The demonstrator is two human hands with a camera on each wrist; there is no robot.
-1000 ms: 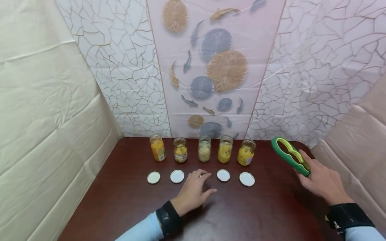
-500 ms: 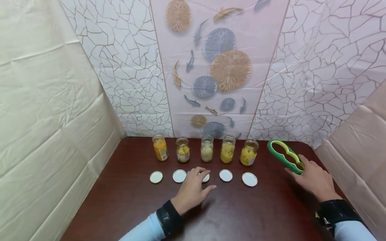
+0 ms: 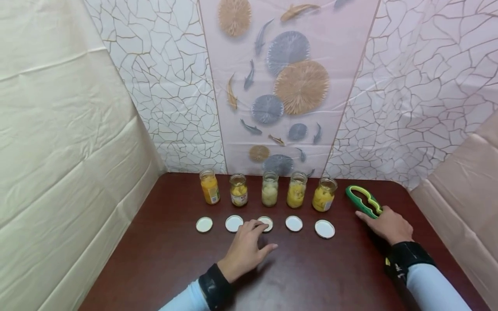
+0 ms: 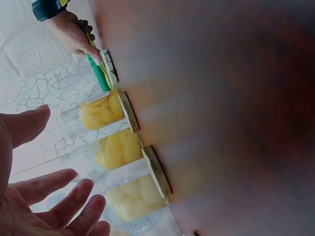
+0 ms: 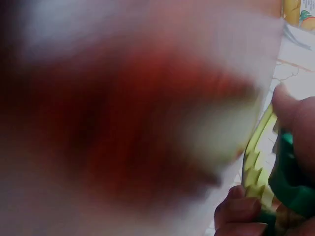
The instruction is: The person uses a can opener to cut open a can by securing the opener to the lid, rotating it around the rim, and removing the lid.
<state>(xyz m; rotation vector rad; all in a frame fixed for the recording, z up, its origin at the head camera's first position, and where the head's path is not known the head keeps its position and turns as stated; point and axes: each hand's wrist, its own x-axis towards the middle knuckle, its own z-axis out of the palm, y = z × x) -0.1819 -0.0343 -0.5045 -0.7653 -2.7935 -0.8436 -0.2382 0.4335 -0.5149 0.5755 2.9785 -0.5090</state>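
Observation:
My right hand (image 3: 391, 225) grips a green jar opener (image 3: 355, 199) with a lime-green toothed inner edge, low at the table's right side. In the right wrist view, thumb and fingers close about the opener (image 5: 283, 186). My left hand (image 3: 246, 249) is held with loosely bent fingers and the thumb apart, holding nothing. Its fingertips overlap the middle white lid (image 3: 266, 223) in the head view; whether they touch it, I cannot tell. In the left wrist view, several jars of yellow and pale fruit, such as this jar (image 4: 102, 114), stand beyond the left hand.
Several lidless glass jars, from an orange-filled jar (image 3: 210, 190) to a yellow-filled jar (image 3: 324, 196), line the back of the dark red table (image 3: 311, 272). Lids lie upturned before them, including a left lid (image 3: 204, 224) and a right lid (image 3: 324, 229). Patterned cloth (image 3: 186, 108) hangs behind.
My right hand has moved left and down toward the table with the jar opener. The left hand stays nearly in place; the whole view has shifted slightly, uncovering the middle lid.

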